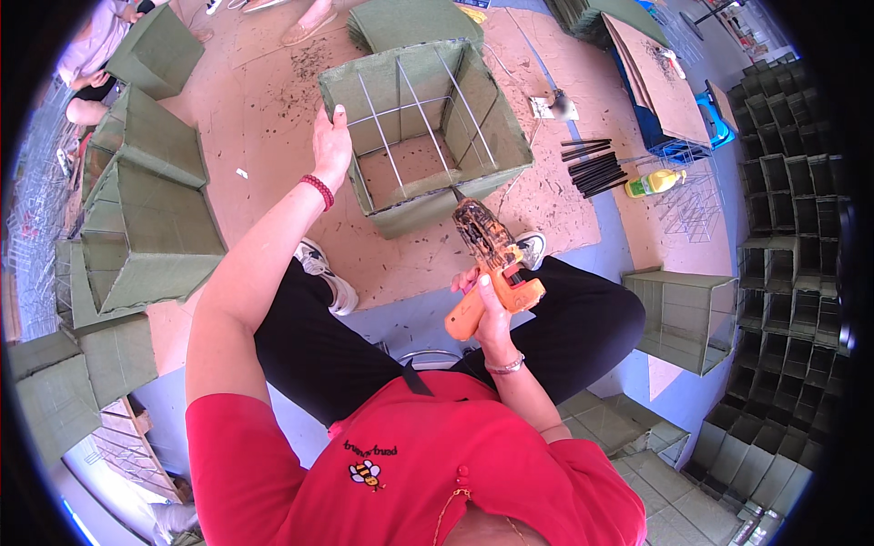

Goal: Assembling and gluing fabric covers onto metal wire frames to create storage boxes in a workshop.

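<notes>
In front of me, tilted on the floor, is a green fabric-covered box (414,217) with bare metal wires across its open face. My left hand (332,146) holds its left side, thumb near the upper rim and the other fingers partly hidden. My right hand (492,305) is wrapped round the handle of an orange hot glue gun (469,314). Dark residue coats the front of the gun. Its nozzle meets the box's near rim, close to the lower end of the middle wire.
Black glue sticks (596,173) lie on the right beside a yellow bottle (655,183). Green boxes stand at left (159,237) and lower right (683,318); a tall stack (783,273) rises far right. Cardboard (259,196) covers the floor. Another person (89,55) sits at upper left.
</notes>
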A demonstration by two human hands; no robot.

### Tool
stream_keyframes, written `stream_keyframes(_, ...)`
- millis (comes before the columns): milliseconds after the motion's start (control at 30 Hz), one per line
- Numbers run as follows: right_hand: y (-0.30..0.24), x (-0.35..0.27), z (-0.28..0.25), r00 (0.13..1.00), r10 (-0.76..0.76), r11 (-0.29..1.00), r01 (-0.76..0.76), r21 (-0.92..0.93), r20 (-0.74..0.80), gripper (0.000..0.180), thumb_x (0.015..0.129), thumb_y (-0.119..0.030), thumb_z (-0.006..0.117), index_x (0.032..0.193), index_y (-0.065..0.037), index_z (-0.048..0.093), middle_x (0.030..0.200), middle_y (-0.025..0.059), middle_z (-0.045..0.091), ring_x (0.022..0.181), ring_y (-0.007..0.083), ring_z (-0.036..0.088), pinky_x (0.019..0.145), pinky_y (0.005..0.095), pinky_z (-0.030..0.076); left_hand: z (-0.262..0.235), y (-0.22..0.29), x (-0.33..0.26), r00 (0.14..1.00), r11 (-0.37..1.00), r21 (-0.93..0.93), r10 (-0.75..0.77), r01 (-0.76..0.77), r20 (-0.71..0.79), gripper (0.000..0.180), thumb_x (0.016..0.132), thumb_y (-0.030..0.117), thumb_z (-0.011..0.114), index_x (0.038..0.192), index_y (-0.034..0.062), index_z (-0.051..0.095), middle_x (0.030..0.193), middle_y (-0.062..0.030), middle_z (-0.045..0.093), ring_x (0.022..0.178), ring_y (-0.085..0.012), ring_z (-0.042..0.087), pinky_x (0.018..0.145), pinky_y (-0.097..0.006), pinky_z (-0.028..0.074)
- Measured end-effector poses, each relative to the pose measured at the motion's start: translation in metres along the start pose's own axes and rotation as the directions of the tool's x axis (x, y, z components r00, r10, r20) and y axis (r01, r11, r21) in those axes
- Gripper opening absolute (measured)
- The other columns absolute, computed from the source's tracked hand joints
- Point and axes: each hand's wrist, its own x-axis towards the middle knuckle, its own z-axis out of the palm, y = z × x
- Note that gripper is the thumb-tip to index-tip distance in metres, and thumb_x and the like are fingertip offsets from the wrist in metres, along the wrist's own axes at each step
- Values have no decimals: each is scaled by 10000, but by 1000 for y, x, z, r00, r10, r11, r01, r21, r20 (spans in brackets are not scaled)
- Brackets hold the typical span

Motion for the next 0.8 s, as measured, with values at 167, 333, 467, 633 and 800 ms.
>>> stream_keyframes(167, -3, 1, 0, 999, -19, 1000, 19, 15, -34, 261, 868, -259, 553, 941, -25, 463, 788, 56, 460, 755, 174, 470, 715, 357, 427, 0, 0, 1, 1000, 1000, 19, 9, -9, 0, 458, 955, 331, 376, 1319, 52, 394, 1299, -157, 466, 1208, -276, 423, 1004, -351, 309)
stream_keyframes(333, -2, 2, -3, 1000, -25, 1000, 25, 4, -18, 258, 868, -253, 553, 952, -26, 461, 792, 54, 464, 751, 172, 470, 715, 358, 428, 1, -6, 4, 1000, 1000, 19, 15, -15, -15, 459, 954, 335, 380, 1311, 47, 401, 1290, -157, 475, 1200, -276, 430, 997, -356, 316)
stream_keyframes(467, -3, 0, 0, 1000, -10, 1000, 10, -26, 1, 269, 865, -259, 556, 954, -21, 464, 798, 57, 470, 750, 179, 477, 717, 355, 429, 0, -4, 3, 1000, 1000, 21, 17, -17, -1, 453, 953, 335, 381, 1297, 41, 413, 1278, -158, 484, 1188, -278, 441, 992, -358, 321)
stream_keyframes(633, 2, -6, 6, 999, 33, 999, -33, -15, 43, 286, 861, -268, 559, 962, -17, 467, 798, 58, 471, 756, 182, 483, 719, 355, 431, 1, -4, 3, 1000, 999, 34, 26, -26, -4, 448, 953, 336, 381, 1285, 38, 422, 1267, -160, 491, 1178, -277, 449, 987, -358, 325)
stream_keyframes(800, -2, -1, 1, 999, -23, 999, 23, 37, 23, 211, 887, -207, 533, 965, -19, 476, 801, 57, 486, 770, 171, 501, 720, 330, 434, 0, -5, 4, 1000, 999, 34, 22, -22, -11, 447, 954, 339, 381, 1278, 35, 429, 1258, -159, 496, 1166, -275, 457, 982, -358, 329)
